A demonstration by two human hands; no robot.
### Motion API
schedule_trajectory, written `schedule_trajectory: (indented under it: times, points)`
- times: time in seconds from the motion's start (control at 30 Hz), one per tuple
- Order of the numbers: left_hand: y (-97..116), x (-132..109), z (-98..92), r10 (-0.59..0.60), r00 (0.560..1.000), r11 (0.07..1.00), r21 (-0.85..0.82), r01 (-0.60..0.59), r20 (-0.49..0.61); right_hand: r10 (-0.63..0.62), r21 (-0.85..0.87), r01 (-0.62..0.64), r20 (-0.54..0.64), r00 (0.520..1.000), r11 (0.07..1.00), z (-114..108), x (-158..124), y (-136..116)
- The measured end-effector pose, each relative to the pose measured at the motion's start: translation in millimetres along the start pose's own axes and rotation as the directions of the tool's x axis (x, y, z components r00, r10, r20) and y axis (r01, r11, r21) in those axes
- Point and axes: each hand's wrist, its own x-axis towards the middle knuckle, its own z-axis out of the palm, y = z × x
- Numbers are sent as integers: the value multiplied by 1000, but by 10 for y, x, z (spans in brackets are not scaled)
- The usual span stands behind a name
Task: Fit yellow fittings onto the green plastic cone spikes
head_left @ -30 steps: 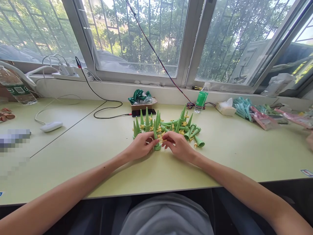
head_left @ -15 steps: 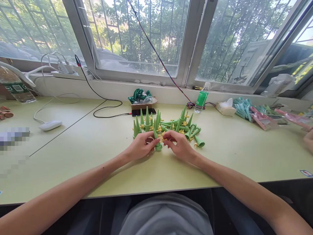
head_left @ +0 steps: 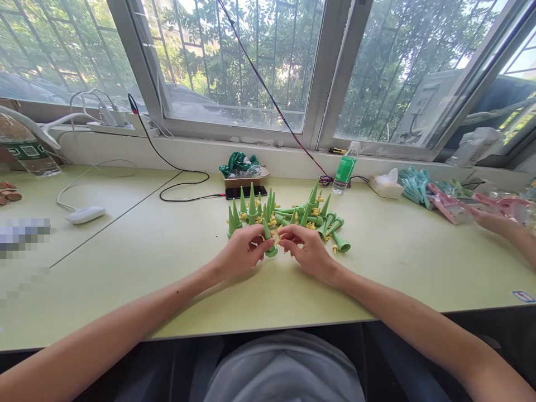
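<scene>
In the middle of the head view, my left hand (head_left: 240, 251) is closed around a green plastic spike (head_left: 270, 249), its point up and its wide capped end near the tabletop. My right hand (head_left: 310, 250) pinches a small yellow plastic valve (head_left: 277, 239) against the side of that spike. The fingertips of both hands nearly meet there, so exactly how the valve sits is partly hidden. Just behind stand several upright green spikes (head_left: 252, 207). To the right of them more spikes (head_left: 342, 242) lie in a heap, with small yellow valves (head_left: 335, 249) scattered among them.
Behind the spikes lie a phone (head_left: 246, 192) on a cable and a small cardboard box (head_left: 245, 181) holding green plastic. A water bottle (head_left: 345, 168) and tissue pack (head_left: 387, 184) stand at the back. On the right, another person's hand (head_left: 494, 222) touches pink bagged items (head_left: 502, 205).
My hands stay almost in place; the green spike tilts slightly at the fingertips. At the right edge, the other person's hand has reached further in, to the pink bagged items.
</scene>
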Motion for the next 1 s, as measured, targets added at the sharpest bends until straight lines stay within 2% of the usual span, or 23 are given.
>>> schedule_trajectory:
  times: [0.17, 0.3, 0.43, 0.6, 0.77, 0.9, 1.0]
  points:
    - [-25, -6, -21, 170, 985, 971, 168, -170, 16, 15, 12, -15, -3, 1000, 1000, 8, -10, 8]
    - [-29, -9, -42, 222, 975, 950, 218, -223, 30, 37, 16, -37, 30, 999, 999, 5, -10, 8]
    - [-21, 10, -43, 198, 980, 964, 180, -196, 6, 30, 13, -31, 68, 997, 999, -6, -3, 14]
    - [-21, 31, -43, 79, 996, 997, 18, -78, -47, 24, -26, -22, 90, 996, 999, -24, 8, -1]
    - [-46, 27, -42, 2, 1000, 989, -148, -3, -4, 11, -41, -8, 89, 996, 999, -35, 19, -33]
    - [-40, 15, -35, 19, 1000, 995, -101, -19, 1, 14, -86, -6, 96, 995, 996, -44, 18, -43]
    - [-19, 8, -47, 117, 993, 992, 45, -116, -22, 11, -121, 2, 108, 994, 993, -47, 12, -42]
